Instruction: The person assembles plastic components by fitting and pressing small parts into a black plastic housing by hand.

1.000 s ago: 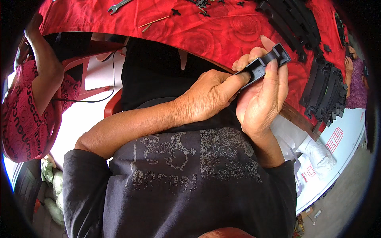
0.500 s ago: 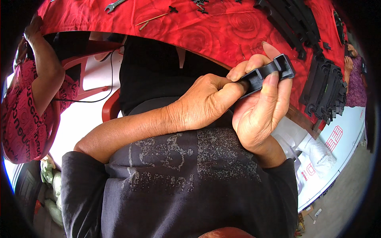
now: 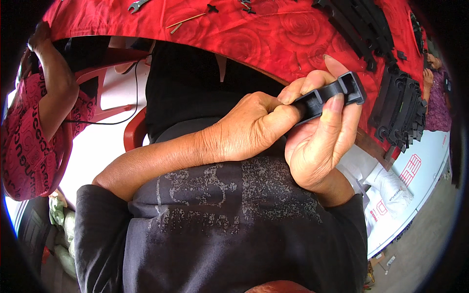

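A black moulded plastic part (image 3: 332,93) with hollow, box-like recesses is held up slantwise in front of my chest. My right hand (image 3: 325,132) grips it, thumb on the near side and fingers behind. At its lower left end my left hand (image 3: 259,122) pinches it between thumb and curled forefinger. Those fingertips hide that end of the part, so whether something small sits between them cannot be seen.
A red rose-patterned cloth (image 3: 234,36) covers the table ahead. Long black plastic parts (image 3: 359,29) and a stack of similar ones (image 3: 400,107) lie at right. A wrench (image 3: 138,5) and thin sticks (image 3: 184,21) lie farther off. A person in pink (image 3: 29,132) sits at left, another person (image 3: 437,97) far right.
Both hands keep their grip, and the black plastic part has tilted very slightly. The view has shifted a little. Otherwise things look the same.
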### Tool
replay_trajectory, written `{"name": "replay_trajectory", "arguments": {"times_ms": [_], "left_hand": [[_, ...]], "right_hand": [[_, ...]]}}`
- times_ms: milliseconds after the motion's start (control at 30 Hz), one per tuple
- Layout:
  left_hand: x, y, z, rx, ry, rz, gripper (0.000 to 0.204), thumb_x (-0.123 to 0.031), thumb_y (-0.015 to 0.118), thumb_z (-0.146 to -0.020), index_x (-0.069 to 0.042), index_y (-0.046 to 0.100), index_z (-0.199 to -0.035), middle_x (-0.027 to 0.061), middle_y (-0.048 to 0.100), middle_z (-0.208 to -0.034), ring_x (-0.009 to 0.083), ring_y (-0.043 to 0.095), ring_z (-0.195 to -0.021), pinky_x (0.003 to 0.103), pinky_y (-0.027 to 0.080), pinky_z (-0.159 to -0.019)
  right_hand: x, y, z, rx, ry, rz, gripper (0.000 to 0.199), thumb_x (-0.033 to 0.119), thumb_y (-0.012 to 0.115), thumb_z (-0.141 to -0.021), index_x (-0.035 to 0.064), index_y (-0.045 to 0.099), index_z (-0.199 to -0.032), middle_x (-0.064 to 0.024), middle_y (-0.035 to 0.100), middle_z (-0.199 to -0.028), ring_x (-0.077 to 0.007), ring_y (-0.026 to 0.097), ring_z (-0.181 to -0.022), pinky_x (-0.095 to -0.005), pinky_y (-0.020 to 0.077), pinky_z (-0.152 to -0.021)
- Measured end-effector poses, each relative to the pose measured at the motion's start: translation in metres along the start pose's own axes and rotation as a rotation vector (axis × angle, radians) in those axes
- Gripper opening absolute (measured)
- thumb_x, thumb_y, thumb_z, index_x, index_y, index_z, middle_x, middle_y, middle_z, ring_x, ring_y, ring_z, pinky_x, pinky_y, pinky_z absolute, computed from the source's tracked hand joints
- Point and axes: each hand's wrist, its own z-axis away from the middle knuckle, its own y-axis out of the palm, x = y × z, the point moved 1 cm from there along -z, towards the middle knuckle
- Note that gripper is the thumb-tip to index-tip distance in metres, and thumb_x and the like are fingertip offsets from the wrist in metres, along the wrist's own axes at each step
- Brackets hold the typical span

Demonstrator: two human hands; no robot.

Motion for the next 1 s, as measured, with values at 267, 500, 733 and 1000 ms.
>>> {"name": "replay_trajectory", "arguments": {"times_ms": [267,500,733,1000], "left_hand": [[-0.002,-0.002,-0.001,-0.01,0.05,-0.085,0.052,-0.043,0.051,-0.097,0.005,0.071,-0.093,0.0143,0.068,-0.074,0.0207,0.066,-0.074,0.037,0.053,-0.071],[0.007,-0.005,-0.004,-0.042,0.17,-0.085,0.052,-0.043,0.052,-0.1,0.007,0.065,-0.11,0.0153,0.069,-0.083,0.0236,0.068,-0.08,0.037,0.053,-0.076],[0.005,-0.015,0.0,0.06,0.161,-0.099,0.037,-0.031,0.052,-0.106,0.003,0.061,-0.118,0.0075,0.065,-0.095,0.0133,0.061,-0.091,0.03,0.051,-0.085],[0.002,-0.01,-0.008,-0.05,0.288,-0.119,0.037,-0.029,0.057,-0.101,0.006,0.065,-0.11,0.0146,0.071,-0.083,0.0228,0.07,-0.078,0.036,0.055,-0.071]], "right_hand": [[-0.005,-0.005,-0.003,0.009,0.034,-0.116,0.031,0.021,0.038,-0.107,-0.0049,0.043,-0.123,-0.0163,0.055,-0.102,-0.0257,0.058,-0.081,-0.0399,0.0503,-0.074],[-0.011,-0.011,-0.008,-0.094,-0.005,-0.081,0.036,0.021,0.041,-0.105,-0.0064,0.045,-0.127,-0.0151,0.056,-0.098,-0.0246,0.056,-0.08,-0.041,0.0502,-0.075],[-0.013,-0.021,-0.009,-0.095,0.021,-0.068,0.038,0.021,0.041,-0.106,-0.0056,0.045,-0.133,-0.0114,0.059,-0.101,-0.0236,0.058,-0.085,-0.0406,0.053,-0.08],[-0.011,-0.02,-0.01,-0.102,0.019,-0.075,0.038,0.021,0.041,-0.106,-0.0061,0.045,-0.133,-0.0117,0.058,-0.1,-0.0235,0.057,-0.084,-0.0412,0.0531,-0.079]]}}
